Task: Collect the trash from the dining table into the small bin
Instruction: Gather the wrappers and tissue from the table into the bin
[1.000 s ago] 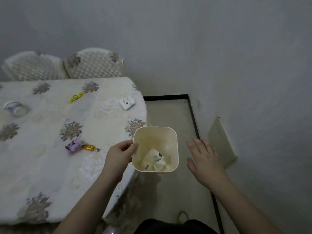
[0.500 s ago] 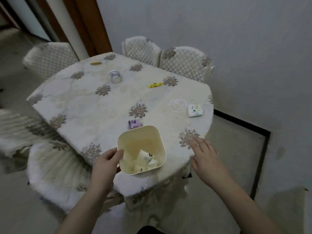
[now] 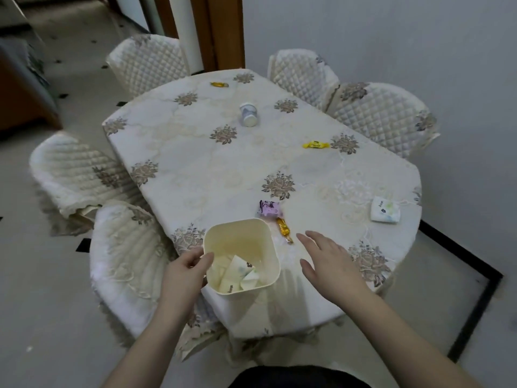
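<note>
My left hand grips the left rim of the small cream bin, held over the near edge of the dining table. Crumpled paper wrappers lie inside the bin. My right hand hovers open and empty just right of the bin, fingers spread above the cloth. Right beyond its fingertips lies an orange candy wrapper, with a purple wrapper behind it. Farther off are a white tissue pack, a yellow candy, a tipped paper cup and an orange candy.
Quilted white chairs ring the table: one near left, one left, one far left and two on the far right. A grey wall stands to the right and a brown door frame behind.
My view has swung left from the wall corner to the whole table. The bin has come over the table's near edge, and my right hand has moved in toward the orange wrapper.
</note>
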Demonstrator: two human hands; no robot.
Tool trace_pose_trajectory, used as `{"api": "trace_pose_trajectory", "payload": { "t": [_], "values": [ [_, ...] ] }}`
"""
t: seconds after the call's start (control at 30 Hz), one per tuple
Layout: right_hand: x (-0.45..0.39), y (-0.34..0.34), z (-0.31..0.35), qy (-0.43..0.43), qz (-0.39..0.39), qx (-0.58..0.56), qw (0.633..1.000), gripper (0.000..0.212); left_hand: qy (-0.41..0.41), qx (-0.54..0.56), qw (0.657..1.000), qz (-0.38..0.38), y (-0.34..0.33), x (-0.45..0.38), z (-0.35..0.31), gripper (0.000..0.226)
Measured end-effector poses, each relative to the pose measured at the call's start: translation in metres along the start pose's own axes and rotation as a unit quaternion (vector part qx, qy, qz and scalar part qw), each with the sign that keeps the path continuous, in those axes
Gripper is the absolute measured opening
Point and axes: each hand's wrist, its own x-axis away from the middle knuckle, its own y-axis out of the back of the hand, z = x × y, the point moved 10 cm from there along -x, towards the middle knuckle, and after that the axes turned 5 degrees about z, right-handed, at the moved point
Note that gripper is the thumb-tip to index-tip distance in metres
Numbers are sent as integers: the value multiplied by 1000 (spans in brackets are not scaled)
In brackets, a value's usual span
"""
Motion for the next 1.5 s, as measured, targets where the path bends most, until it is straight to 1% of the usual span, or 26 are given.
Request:
{"api": "trace_pose_trajectory", "payload": {
  "t": [0.13, 0.17, 0.2, 0.27, 0.37, 0.4, 0.47, 0.53, 0.63, 0.7, 0.73, 0.83, 1.0, 1.13, 1.23, 1.33, 1.43, 1.5],
  "values": [
    [-23, -11, 5, 14, 22, -5, 1000, 53, -10, 4, 1000, -11, -5, -2, -1, 59],
    [-30, -12, 5, 22, 25, -3, 999, 52, -3, 8, 1000, -19, -5, -3, 2, 62],
    [-38, -12, 4, 31, 26, -2, 999, 51, 4, 14, 999, -29, -4, -4, 5, 61],
    [-56, -12, 1, 49, 26, 5, 998, 48, 10, 36, 998, -47, -5, -6, 8, 51],
    [-87, -13, -7, 72, 32, 18, 997, 49, 13, 62, 995, -80, -6, -8, 14, 19],
    [-98, -13, -9, 79, 28, 18, 996, 49, 18, 60, 994, -92, -6, -8, 17, 13],
    [-118, -11, -12, 96, 10, 22, 995, 48, 31, 52, 992, -109, -11, -8, 23, 13],
    [-139, -14, -15, 111, 7, 30, 993, 48, 53, 65, 989, -124, -19, -7, 28, 17],
    [-172, -27, -16, 131, 22, 27, 991, 51, 69, 75, 984, -149, -28, -6, 33, 22],
    [-192, -39, -13, 138, 37, 15, 990, 55, 75, 78, 980, -166, -28, -4, 34, 17],
    [-201, -46, -12, 141, 50, 16, 989, 57, 79, 81, 979, -170, -29, -3, 34, 18],
    [-219, -67, -11, 147, 85, 27, 985, 61, 85, 86, 978, -169, -32, -3, 31, 33],
    [-236, -89, -9, 144, 102, 57, 983, 56, 92, 101, 974, -178, -33, -4, 32, 26],
    [-241, -97, -14, 129, 119, 72, 982, 50, 107, 115, 972, -176, -36, -5, 37, 29],
    [-241, -84, -16, 116, 116, -2, 986, 48, 107, 111, 973, -170, -36, -5, 38, 33],
    [-227, -54, -15, 118, 95, -119, 981, 51, 99, 94, 975, -176, -32, -2, 37, 23],
    [-198, -10, -10, 129, 43, -228, 964, 44, 90, 84, 978, -169, -32, -3, 33, 16],
    [-172, 20, -1, 146, 11, -298, 943, 38, 86, 83, 980, -160, -35, -6, 30, 23]
  ]
}}
